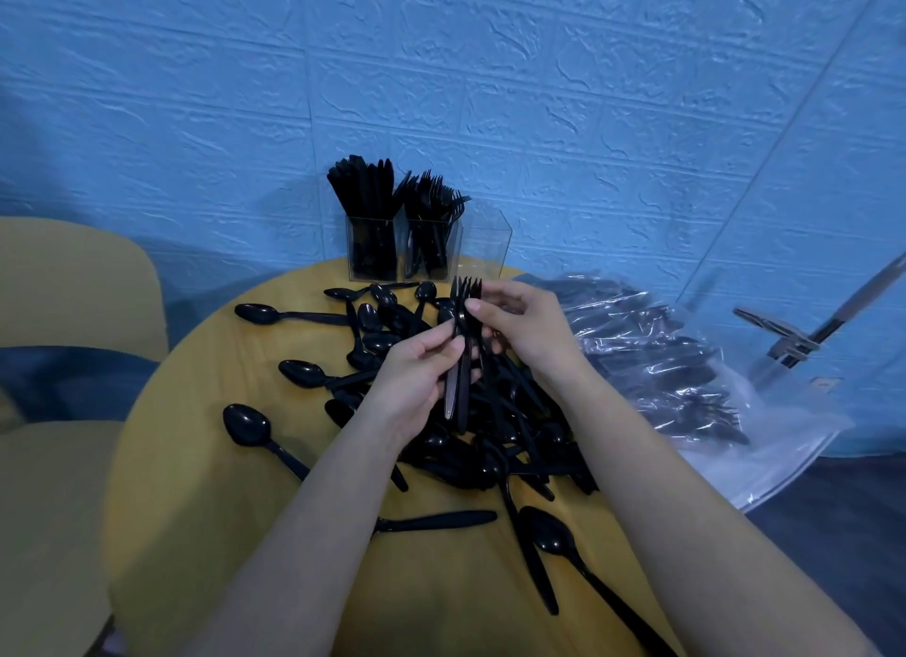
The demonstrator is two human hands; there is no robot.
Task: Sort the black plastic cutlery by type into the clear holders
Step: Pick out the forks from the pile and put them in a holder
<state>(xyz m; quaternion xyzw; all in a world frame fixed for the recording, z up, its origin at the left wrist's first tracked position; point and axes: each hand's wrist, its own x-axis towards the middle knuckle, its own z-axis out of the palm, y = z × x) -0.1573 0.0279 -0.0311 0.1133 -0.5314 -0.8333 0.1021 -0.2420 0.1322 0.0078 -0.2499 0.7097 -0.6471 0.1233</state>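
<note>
Three holders stand in a row at the far edge of the table (196, 460). The left holder (371, 249) contains knives, the middle holder (431, 252) contains forks, and the right holder (485, 245) stands beside it. Near of the row, a pile of cutlery (490, 426) lies at table centre, with loose spoons (247, 426) to its left. A bag (686, 377) lies right of the table; a chair (63, 284) stands left.

the hands (470, 347) hide the held forks' (465, 303) handles and the pile beneath.
</note>
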